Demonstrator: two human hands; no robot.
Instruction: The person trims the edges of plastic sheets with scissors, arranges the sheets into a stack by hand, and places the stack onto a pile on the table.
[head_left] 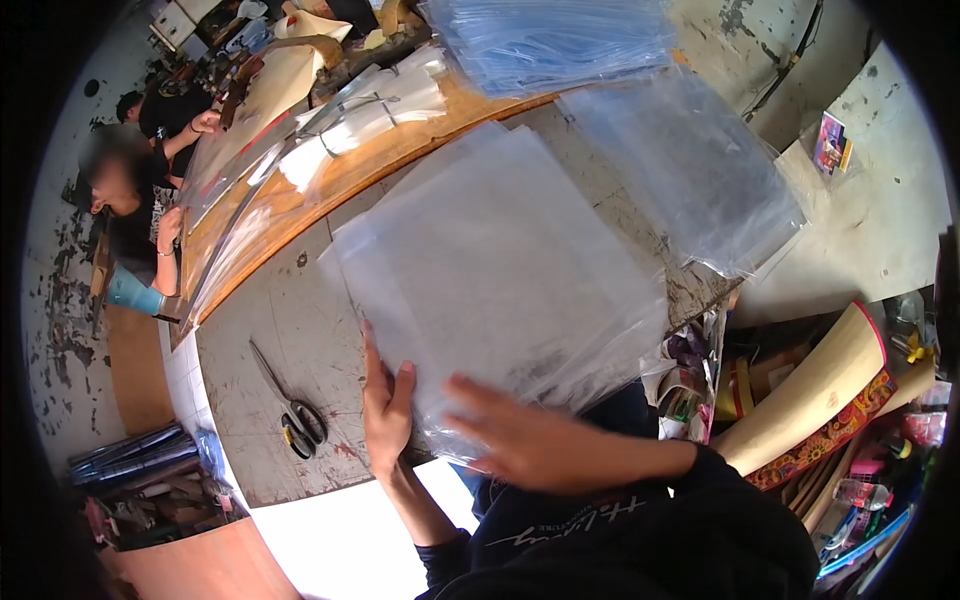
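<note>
A stack of clear plastic sheets (500,260) lies in front of me on the worn grey tabletop, its layers slightly out of line. My left hand (385,415) is at the stack's near left edge, thumb and forefinger apart and pointing up along it. Over the near edge reaches my right hand (510,435), blurred by motion, with its fingers stretched out; whether it touches the plastic I cannot tell. Black-handled scissors (290,405) with yellow accents rest on the tabletop (255,345) left of my left hand.
More clear sheets (700,180) lie at the right, and a tall bluish pile (550,45) stands behind. A wooden-edged table (400,145) holds bundled plastic strips (365,115). Two people sit at the far left. Rolled material (810,395) and clutter fill the lower right.
</note>
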